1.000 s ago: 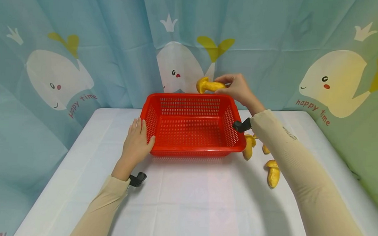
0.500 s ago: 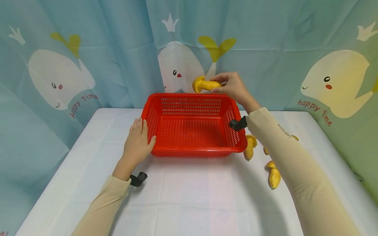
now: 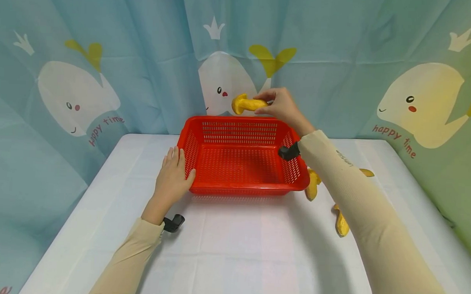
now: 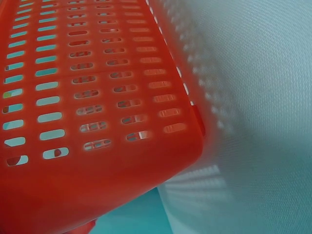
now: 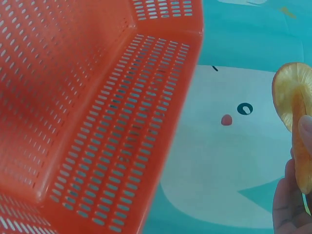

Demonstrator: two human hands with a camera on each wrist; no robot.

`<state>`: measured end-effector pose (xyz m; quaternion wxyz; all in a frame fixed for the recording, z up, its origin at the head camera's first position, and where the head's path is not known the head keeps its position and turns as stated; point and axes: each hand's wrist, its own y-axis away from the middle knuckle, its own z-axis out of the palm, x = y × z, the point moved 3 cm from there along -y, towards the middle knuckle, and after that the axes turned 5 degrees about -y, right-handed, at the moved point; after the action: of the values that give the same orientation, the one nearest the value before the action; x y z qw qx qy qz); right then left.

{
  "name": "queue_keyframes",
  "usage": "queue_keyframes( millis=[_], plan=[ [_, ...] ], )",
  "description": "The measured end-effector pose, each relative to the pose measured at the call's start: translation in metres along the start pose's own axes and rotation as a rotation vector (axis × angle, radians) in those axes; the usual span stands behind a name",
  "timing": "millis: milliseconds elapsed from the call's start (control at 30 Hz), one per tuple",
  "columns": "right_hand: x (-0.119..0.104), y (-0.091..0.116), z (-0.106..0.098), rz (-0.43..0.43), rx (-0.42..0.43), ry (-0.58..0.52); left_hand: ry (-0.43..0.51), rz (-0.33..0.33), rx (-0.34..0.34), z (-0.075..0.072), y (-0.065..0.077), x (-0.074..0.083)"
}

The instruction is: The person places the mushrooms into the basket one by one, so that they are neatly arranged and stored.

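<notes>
I judge the basket (image 3: 246, 186) stiff, light, best held by its rim, where the left hand (image 3: 173, 175) rests, fingers straight. Raised near its far rim, the right hand (image 3: 281, 107) pinches a probably light, firm mushroom (image 3: 244, 104) by the stem, my choice too; the right wrist view crops its cap

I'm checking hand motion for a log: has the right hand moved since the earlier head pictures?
Yes: in the head view, the right hand, holding a yellow mushroom, has shifted left toward the middle whale print.
</notes>
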<state>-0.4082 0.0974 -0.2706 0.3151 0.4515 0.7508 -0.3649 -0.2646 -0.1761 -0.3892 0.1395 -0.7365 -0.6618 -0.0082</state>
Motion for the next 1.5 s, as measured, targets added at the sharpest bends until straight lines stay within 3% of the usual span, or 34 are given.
queue_keyframes(
  millis=[667, 1500],
  plan=[
    [-0.005, -0.011, 0.021, -0.014, -0.030, -0.004, 0.001, -0.015, -0.010, 0.001, 0.000, 0.000],
    [0.008, -0.017, 0.045, -0.002, -0.072, -0.039, 0.007, -0.014, 0.005, -0.003, 0.001, 0.005]
  ],
)
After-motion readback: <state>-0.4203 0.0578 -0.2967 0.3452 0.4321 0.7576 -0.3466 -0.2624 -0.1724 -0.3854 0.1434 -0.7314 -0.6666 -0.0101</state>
